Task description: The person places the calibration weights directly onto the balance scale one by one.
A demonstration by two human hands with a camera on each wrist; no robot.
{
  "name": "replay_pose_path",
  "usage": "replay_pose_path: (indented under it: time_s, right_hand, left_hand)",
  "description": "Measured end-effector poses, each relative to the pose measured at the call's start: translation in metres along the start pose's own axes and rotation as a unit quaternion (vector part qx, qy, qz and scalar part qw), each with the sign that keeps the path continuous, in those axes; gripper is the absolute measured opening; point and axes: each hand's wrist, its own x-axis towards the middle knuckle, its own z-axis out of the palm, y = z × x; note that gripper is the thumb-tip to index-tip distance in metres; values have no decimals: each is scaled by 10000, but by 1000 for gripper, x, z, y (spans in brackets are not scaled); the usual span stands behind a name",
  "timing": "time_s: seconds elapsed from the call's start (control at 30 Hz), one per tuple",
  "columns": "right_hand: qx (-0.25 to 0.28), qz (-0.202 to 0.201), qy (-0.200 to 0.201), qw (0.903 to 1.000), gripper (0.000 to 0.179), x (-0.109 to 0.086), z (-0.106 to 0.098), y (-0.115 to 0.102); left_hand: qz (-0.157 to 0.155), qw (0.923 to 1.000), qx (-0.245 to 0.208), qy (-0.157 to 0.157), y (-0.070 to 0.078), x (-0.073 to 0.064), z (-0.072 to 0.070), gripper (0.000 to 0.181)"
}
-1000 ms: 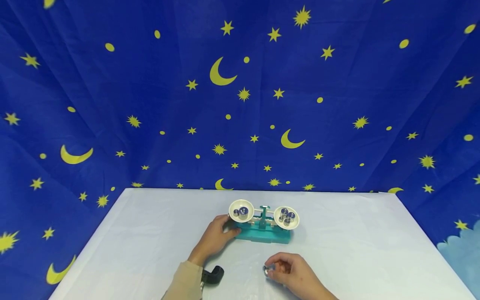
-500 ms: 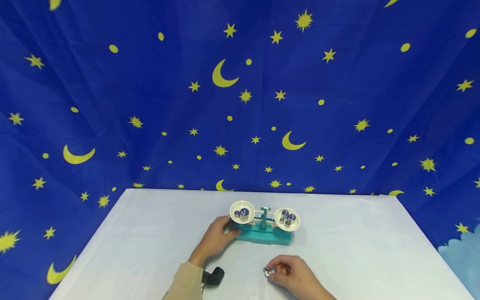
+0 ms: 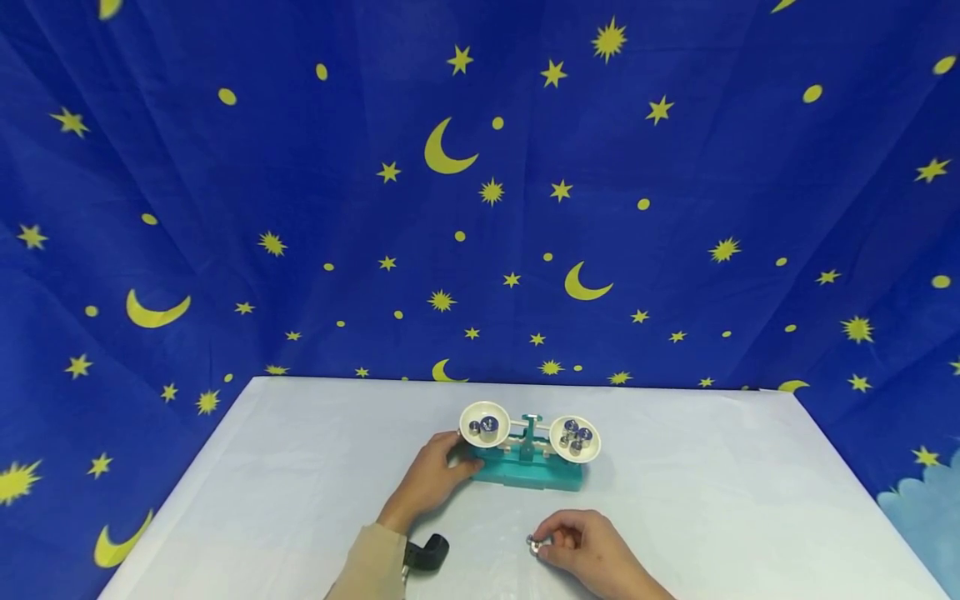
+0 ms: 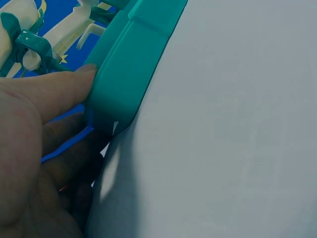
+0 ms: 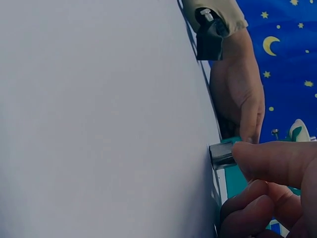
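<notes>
A green balance scale with two white pans stands on the white table. My left hand grips the left end of its base; the left wrist view shows the thumb on top and the other fingers around the end, partly in shadow. In front of the scale, my right hand pinches a small shiny metal weight between thumb and index finger, low at the tabletop. The left pan holds two metal weights of different size. Several more weights sit together in the right pan.
A black camera mount sticks out from the left sleeve, close to the tabletop. The white-covered table extends around the scale. Behind it hangs a blue cloth with yellow stars and moons.
The head view has shifted very slightly. Both hands, the scale and the pinched weight stay almost where they were.
</notes>
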Motion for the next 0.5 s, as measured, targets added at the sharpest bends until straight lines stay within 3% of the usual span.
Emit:
replay_pose_path:
  time_s: [0.5]
  right_hand:
    - [-216,-98,106,9997,10,0,2,1]
  left_hand:
    - [19,10000,28,6,0,0,0,53]
